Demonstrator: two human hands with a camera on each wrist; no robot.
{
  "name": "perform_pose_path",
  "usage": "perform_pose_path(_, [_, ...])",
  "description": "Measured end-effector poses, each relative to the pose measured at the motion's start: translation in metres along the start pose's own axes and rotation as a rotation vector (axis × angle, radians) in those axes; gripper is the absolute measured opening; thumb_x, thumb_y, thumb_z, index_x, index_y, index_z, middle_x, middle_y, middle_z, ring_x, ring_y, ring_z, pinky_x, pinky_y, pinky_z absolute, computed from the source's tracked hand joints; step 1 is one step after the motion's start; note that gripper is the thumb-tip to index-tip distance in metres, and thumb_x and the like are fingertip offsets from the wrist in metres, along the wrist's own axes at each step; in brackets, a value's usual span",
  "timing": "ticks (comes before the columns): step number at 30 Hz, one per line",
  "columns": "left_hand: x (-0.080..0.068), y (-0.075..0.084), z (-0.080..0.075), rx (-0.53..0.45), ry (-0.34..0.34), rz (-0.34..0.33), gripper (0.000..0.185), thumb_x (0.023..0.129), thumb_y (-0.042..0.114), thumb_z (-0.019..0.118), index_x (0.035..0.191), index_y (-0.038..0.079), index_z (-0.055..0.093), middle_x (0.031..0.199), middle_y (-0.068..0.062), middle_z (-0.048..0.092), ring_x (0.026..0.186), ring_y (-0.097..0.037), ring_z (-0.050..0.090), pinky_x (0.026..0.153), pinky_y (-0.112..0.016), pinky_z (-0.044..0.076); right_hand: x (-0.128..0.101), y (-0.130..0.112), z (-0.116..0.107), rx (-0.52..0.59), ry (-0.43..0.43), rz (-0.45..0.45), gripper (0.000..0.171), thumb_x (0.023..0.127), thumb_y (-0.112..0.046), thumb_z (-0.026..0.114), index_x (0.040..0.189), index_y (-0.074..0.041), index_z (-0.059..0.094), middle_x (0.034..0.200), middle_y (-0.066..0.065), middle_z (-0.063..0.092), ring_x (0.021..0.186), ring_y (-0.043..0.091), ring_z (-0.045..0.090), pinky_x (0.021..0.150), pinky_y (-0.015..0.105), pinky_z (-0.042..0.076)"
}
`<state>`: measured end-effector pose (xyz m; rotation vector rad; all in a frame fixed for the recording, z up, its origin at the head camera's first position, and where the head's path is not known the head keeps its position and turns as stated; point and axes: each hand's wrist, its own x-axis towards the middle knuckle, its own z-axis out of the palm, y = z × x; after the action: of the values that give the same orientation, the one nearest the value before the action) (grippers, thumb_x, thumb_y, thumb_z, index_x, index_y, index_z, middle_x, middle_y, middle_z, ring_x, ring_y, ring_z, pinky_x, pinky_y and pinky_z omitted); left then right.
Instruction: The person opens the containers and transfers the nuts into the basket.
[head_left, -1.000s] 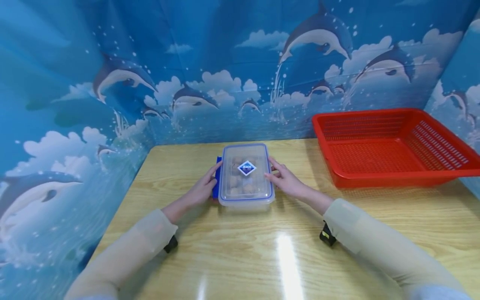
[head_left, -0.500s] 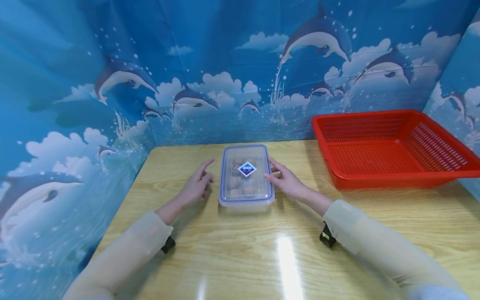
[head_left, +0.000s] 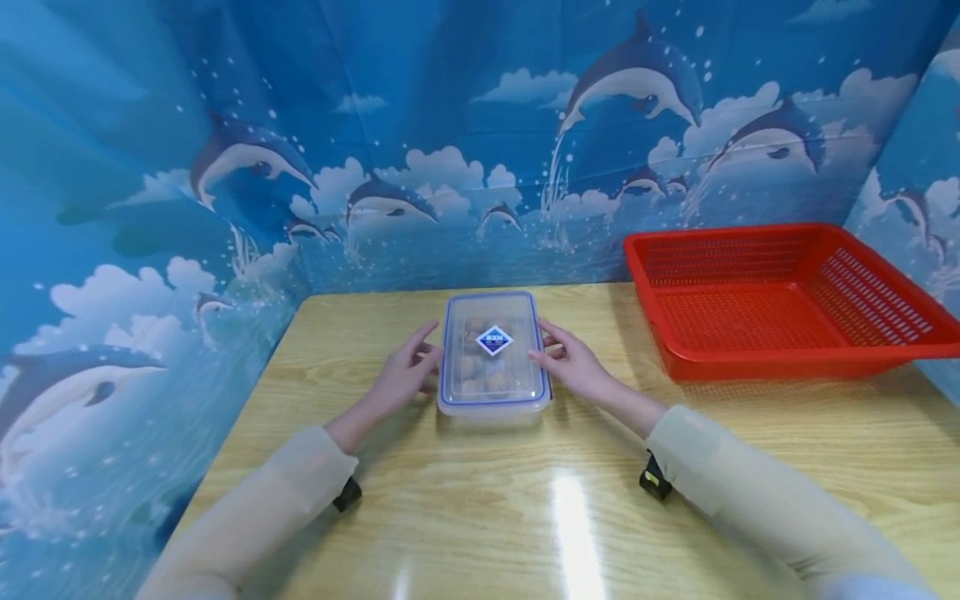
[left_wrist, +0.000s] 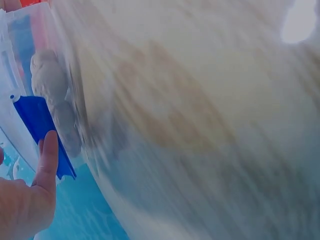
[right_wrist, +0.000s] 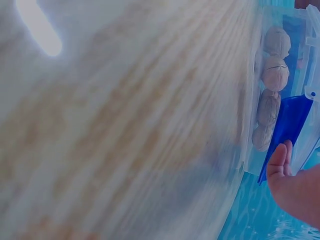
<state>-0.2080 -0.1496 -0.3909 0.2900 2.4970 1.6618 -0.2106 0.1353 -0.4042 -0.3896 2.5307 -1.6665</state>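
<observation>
Now both hands (head_left: 408, 372) flank box (head_left: 492, 354), basket (head_left: 780, 296) well right.

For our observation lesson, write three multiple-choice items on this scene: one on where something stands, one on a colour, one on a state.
1. Where is the red basket?
A. At the table's far right
B. On the clear box
C. By the left hand

2. What colour are the box's side latches?
A. Green
B. Blue
C. Yellow

3. How is the box's lid?
A. Off, beside the box
B. Standing upright
C. On the box

Answers: 1 A, the basket sits right of the right hand. 2 B, both wrist views show blue latches. 3 C, the lid covers the walnuts.
</observation>
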Motion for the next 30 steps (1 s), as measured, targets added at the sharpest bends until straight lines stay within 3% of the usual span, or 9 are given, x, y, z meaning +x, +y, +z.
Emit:
perform_pose_path(12, [0.0005, -0.002, 0.0074, -0.035, 0.009, 0.024, 0.055, 0.1, 0.012, 0.055, 0.151, 0.01, 0.035, 0.125, -0.022, 0.052, 0.089, -0.026, 0.063, 0.064, -0.035, 0.059, 0.0005, -0.0026, -0.0003, -0.05, 0.039, -0.008, 0.062, 0.094, -0.011, 0.064, 0.146, 0.006, 0.035, 0.118, 0.023, 0.054, 0.092, 0.029, 0.057, 0.067, 0.024, 0.051])
perform_pose_path(17, [0.0017, -0.0035, 0.0065, -0.046, -0.001, 0.026, 0.053, 0.1, 0.013, 0.055, 0.149, 0.009, 0.038, 0.126, -0.022, 0.053, 0.087, -0.024, 0.062, 0.065, -0.036, 0.059, 0.0005, -0.0027, -0.0002, -0.037, 0.047, -0.003, 0.062, 0.093, -0.009, 0.065, 0.145, 0.007, 0.036, 0.11, 0.021, 0.057, 0.087, 0.027, 0.058, 0.067, 0.024, 0.051])
perform_pose_path(24, [0.0015, -0.0026, 0.0061, -0.032, -0.011, 0.047, 0.05, 0.1, 0.011, 0.055, 0.147, 0.003, 0.04, 0.126, -0.024, 0.053, 0.086, -0.024, 0.061, 0.064, -0.035, 0.059, 0.002, -0.0013, 0.0003, 0.04, 0.062, -0.006, 0.062, 0.092, -0.007, 0.066, 0.144, 0.01, 0.037, 0.091, 0.01, 0.056, 0.073, 0.013, 0.053, 0.06, 0.018, 0.046])
perform_pose_path(30, [0.0037, -0.0044, 0.0065, -0.051, 0.001, 0.037, 0.049, 0.099, 0.01, 0.056, 0.146, 0.003, 0.042, 0.122, -0.023, 0.053, 0.083, -0.02, 0.06, 0.062, -0.035, 0.058, 0.0015, -0.0024, 0.0004, 0.023, 0.069, 0.01, 0.06, 0.092, -0.007, 0.066, 0.142, 0.011, 0.039, 0.092, 0.011, 0.057, 0.073, 0.013, 0.052, 0.058, 0.018, 0.045])
